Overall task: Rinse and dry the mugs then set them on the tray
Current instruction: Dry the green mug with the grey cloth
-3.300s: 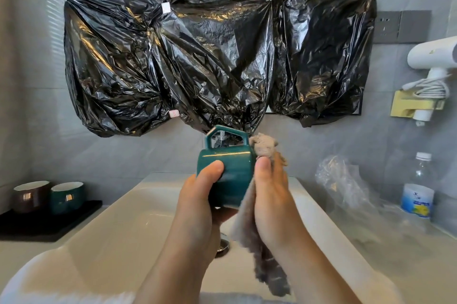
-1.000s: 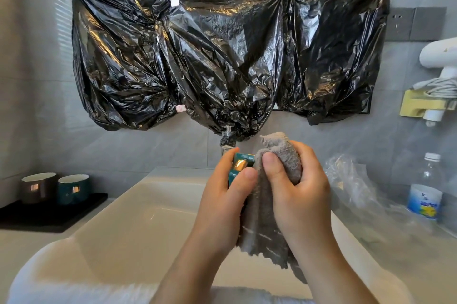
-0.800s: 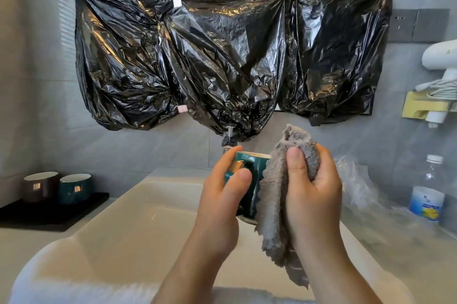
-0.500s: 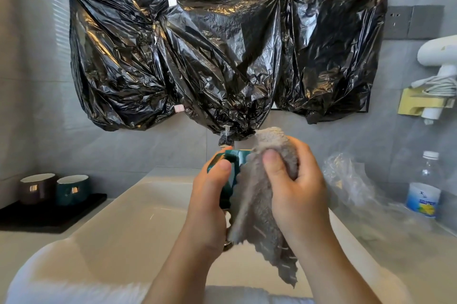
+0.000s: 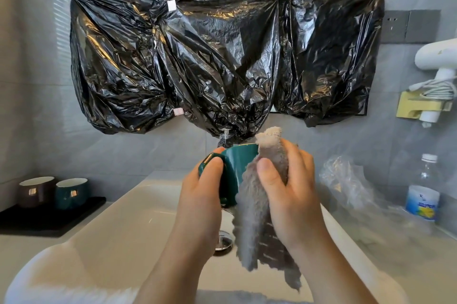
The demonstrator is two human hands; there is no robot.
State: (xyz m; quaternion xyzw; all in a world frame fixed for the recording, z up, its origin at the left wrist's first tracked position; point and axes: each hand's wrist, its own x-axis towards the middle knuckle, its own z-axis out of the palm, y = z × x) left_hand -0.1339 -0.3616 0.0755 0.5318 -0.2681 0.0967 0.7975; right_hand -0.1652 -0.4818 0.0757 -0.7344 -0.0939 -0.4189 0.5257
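Above the white sink (image 5: 138, 219) my left hand (image 5: 201, 194) grips a teal mug (image 5: 236, 167) by its handle side, rim upward and tilted. My right hand (image 5: 289, 189) holds a grey cloth (image 5: 254, 207) pressed against the mug's right side; the cloth hangs down below the mug. On the far left a black tray (image 5: 49, 214) carries a brown mug (image 5: 35, 189) and a second teal mug (image 5: 70, 192), both upright.
A black plastic sheet (image 5: 210, 51) covers the wall above the tap (image 5: 226, 136). The sink drain (image 5: 223, 241) lies below my hands. To the right are crumpled clear plastic (image 5: 346, 180), a water bottle (image 5: 424, 192) and a wall-mounted hair dryer (image 5: 437, 61).
Both hands kept turning the mug against the cloth. The mug has rotated, so more of its teal side and handle show now, and the cloth has shifted to its right side.
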